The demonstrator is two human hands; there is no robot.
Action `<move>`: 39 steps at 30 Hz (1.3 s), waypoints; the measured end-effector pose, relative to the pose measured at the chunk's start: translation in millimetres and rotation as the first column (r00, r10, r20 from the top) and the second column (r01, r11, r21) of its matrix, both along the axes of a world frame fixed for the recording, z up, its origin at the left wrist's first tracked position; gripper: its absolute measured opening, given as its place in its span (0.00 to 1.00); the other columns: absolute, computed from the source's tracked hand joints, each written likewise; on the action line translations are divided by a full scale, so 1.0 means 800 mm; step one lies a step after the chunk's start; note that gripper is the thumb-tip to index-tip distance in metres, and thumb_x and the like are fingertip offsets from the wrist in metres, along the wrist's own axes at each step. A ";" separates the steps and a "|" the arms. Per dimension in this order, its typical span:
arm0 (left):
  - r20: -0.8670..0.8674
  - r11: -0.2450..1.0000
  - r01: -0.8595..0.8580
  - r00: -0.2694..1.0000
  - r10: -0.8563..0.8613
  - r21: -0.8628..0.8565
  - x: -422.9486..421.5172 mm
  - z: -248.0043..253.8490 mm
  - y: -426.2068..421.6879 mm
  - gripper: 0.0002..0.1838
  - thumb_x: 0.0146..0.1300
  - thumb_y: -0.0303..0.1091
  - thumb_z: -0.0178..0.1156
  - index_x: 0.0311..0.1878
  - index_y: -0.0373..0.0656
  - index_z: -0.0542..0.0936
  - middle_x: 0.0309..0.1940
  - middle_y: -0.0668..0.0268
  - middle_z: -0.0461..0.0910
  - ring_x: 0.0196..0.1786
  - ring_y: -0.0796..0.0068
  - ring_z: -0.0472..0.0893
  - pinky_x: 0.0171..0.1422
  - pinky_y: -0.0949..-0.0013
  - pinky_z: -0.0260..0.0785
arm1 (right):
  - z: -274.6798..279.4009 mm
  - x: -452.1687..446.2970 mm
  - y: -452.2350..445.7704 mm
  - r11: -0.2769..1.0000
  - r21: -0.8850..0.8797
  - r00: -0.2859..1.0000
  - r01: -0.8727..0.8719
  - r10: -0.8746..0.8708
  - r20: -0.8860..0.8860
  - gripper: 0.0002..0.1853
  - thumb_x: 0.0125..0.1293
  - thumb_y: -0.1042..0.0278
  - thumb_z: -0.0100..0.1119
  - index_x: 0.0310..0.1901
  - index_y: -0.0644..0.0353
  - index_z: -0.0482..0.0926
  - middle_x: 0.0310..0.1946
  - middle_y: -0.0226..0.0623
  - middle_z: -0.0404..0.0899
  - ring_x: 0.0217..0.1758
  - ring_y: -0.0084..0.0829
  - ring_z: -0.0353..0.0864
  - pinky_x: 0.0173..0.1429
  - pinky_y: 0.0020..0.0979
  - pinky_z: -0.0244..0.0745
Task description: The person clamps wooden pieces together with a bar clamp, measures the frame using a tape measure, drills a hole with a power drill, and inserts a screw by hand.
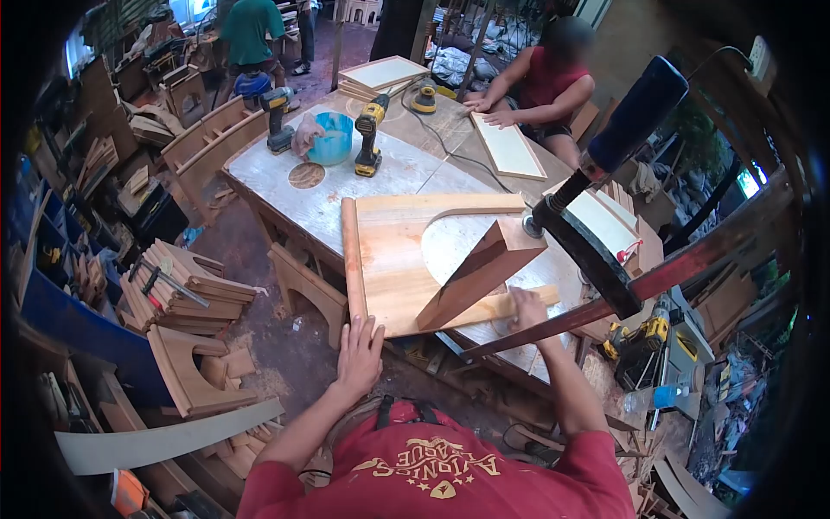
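My left hand [360,356] rests, fingers slightly apart, on the arched wooden panel [389,259]; my right hand [526,310] curls at its near leg [486,308], grip unclear

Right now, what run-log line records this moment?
left hand: touching arched pale wooden panel; right hand: at panel's leg; blue-handled metal clamp: on long wooden block

Both arms forward, hands apart.
Left hand [358,356]: back upward, fingers extended and slightly spread, pointing ahead; left forearm [304,421] slants inward. Right hand [529,310]: reaches farther forward, fingers apparently bent, degree of closure unclear; right wrist partly hidden, right forearm [572,381] angled inward, elbow bent.
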State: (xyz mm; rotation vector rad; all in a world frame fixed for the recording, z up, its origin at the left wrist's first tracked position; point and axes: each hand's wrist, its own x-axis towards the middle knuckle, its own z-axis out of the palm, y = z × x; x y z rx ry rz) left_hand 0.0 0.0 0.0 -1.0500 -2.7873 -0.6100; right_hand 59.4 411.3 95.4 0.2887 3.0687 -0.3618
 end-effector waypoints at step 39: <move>0.086 0.895 0.404 0.915 -0.395 -0.190 -0.175 0.372 0.034 0.32 0.52 0.29 0.65 0.64 0.57 0.79 0.44 0.56 0.87 0.48 0.51 0.85 0.55 0.51 0.77 | 0.287 -0.035 -0.043 0.964 -0.251 0.995 -0.093 0.080 -0.065 0.33 0.43 0.63 0.64 0.58 0.58 0.84 0.51 0.50 0.86 0.53 0.46 0.85 0.63 0.41 0.78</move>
